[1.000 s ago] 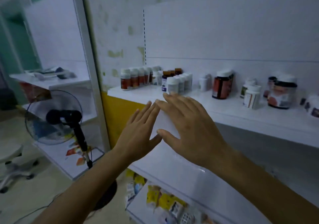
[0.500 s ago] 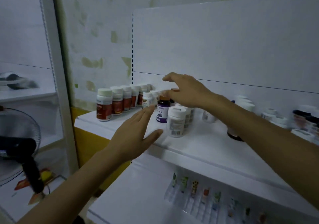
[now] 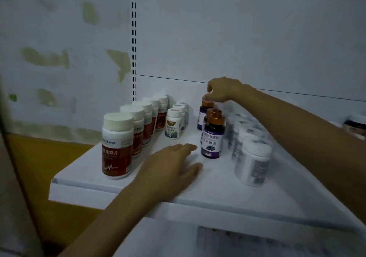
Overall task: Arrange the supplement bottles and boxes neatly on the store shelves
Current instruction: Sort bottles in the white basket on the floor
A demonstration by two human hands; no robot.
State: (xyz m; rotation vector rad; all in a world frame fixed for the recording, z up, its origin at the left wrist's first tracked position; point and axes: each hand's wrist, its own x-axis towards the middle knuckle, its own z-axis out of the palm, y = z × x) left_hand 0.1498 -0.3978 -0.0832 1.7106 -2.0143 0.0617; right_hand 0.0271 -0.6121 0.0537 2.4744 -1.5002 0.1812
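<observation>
Near edge, lower level: a second white shelf (image 3: 168, 237) lay below the main one, and what it carried was too blurred to tell.
Main shelf (image 3: 257, 193): white and flat, carrying every bottle in view.
Left hand (image 3: 172, 169): palm down over the front of the main shelf, fingers straight and close together, thumb spread, nothing in it; contact with the shelf could not be told.
Front red bottle (image 3: 117, 146): upright just left of that hand, white cap, red label.
White bottles (image 3: 253, 161): a blurred row on the right, running back from the front.
Front purple bottle (image 3: 213, 136): upright with a copper cap, just beyond the left fingertips and apart from them.
Red row (image 3: 142, 122): more red-labelled bottles lined up behind the front one toward the back panel.
Small white bottles (image 3: 173, 123): a short file between the red row and the purple ones.
Rear purple bottle (image 3: 204, 114): upright at the back of the purple line, a middle one mostly hidden before it.
Right hand (image 3: 223, 89): reached in from the right, fingers curled down, pinching the rear purple bottle's copper cap.
Dark-lidded jar (image 3: 355, 125): at the far right edge, blurred.
Backdrop: a white back panel (image 3: 237, 29), a slotted upright (image 3: 134, 39) and a patchy wall (image 3: 59, 49).
</observation>
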